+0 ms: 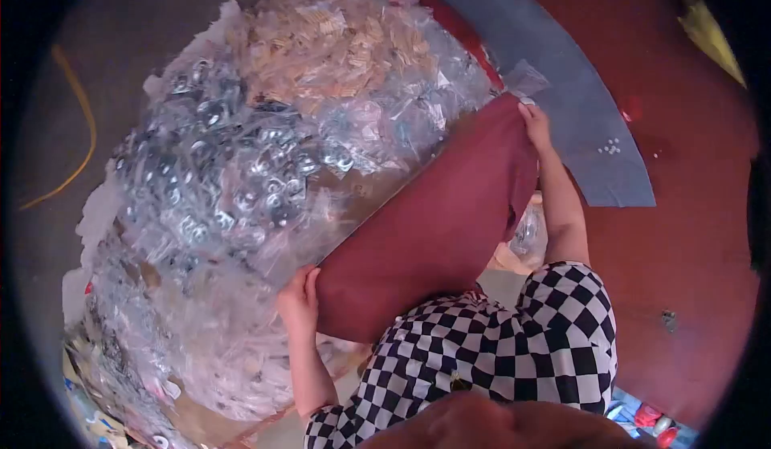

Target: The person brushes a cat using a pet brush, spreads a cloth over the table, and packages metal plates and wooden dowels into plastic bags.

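Note:
A maroon cloth is stretched slantwise in front of my body, its far edge pulled straight. My left hand is closed on the near-left end of that edge. At the upper right end my right hand pinches the cloth's corner. Just past my right fingertips lies a clear plastic piece. Beyond the cloth spreads a large heap of small clear plastic packets, several holding shiny round metal-looking parts. The cloth hides what lies directly beneath it.
Tan-striped packets lie at the far side of the heap. To the right, a grey strip with small white bits crosses a red-brown surface. A yellow cord lies at far left. Colourful items are at lower right.

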Demonstrator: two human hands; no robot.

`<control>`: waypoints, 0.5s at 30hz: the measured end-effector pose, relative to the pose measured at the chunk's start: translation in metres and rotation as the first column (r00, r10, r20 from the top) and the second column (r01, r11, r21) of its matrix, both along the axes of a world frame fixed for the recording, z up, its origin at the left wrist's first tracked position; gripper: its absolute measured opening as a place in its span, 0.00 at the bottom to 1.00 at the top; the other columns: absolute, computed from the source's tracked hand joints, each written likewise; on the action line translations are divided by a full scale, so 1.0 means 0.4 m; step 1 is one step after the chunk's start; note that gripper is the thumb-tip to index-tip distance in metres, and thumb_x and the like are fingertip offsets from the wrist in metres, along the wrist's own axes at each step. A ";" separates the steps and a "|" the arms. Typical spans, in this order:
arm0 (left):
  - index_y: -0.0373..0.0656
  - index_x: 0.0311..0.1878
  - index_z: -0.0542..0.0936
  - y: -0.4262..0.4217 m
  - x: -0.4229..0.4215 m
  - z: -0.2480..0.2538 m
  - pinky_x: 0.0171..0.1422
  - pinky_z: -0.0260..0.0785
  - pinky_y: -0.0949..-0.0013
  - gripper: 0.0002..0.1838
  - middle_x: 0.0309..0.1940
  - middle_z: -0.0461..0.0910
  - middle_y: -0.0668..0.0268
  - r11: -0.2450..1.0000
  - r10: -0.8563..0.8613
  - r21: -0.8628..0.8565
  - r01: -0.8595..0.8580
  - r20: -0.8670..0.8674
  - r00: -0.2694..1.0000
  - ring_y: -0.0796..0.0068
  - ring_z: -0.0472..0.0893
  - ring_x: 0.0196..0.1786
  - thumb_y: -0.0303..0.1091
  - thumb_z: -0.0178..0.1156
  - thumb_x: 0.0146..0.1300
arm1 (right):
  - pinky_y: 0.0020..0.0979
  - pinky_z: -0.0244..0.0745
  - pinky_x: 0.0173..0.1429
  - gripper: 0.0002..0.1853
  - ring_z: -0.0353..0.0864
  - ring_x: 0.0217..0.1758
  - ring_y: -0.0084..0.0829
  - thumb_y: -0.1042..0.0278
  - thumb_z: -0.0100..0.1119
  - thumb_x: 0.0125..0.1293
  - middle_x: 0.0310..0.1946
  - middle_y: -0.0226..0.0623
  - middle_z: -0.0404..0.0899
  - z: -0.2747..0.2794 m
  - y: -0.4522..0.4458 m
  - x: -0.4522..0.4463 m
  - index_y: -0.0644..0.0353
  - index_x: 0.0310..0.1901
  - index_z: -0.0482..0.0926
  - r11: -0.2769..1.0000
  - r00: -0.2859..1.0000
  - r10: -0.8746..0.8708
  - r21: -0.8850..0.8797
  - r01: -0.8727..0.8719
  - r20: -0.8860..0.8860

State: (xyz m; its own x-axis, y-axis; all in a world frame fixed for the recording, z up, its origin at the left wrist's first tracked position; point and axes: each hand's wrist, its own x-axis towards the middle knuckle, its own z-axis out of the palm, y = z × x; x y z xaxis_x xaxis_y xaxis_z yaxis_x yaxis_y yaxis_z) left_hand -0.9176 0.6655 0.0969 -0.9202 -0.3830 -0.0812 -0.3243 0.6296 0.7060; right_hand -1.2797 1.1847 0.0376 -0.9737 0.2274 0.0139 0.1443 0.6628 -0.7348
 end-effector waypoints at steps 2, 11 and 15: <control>0.46 0.41 0.83 0.004 -0.042 -0.034 0.37 0.74 0.59 0.07 0.31 0.83 0.56 0.992 -0.026 -0.123 0.021 -0.044 0.999 0.52 0.83 0.33 0.37 0.63 0.65 | 0.42 0.75 0.41 0.18 0.83 0.38 0.46 0.49 0.54 0.70 0.35 0.50 0.83 -0.091 -0.016 -0.042 0.55 0.44 0.83 0.886 0.959 0.179 0.460 -0.060 -0.220; 0.49 0.39 0.81 0.020 -0.069 -0.127 0.27 0.69 0.58 0.05 0.26 0.81 0.61 0.835 -0.109 -0.543 0.089 -0.005 0.994 0.58 0.80 0.23 0.38 0.62 0.65 | 0.51 0.73 0.33 0.18 0.82 0.30 0.53 0.45 0.48 0.72 0.26 0.48 0.81 -0.230 -0.073 -0.050 0.50 0.42 0.77 0.584 0.973 0.194 0.812 -0.012 -0.125; 0.48 0.38 0.80 0.048 -0.052 -0.103 0.27 0.69 0.60 0.04 0.27 0.81 0.63 0.739 -0.141 -0.666 0.097 -0.013 0.990 0.60 0.80 0.24 0.36 0.62 0.64 | 0.50 0.72 0.34 0.16 0.81 0.29 0.52 0.48 0.48 0.73 0.25 0.48 0.80 -0.254 -0.070 -0.020 0.52 0.46 0.76 0.616 0.940 0.218 0.784 0.076 -0.262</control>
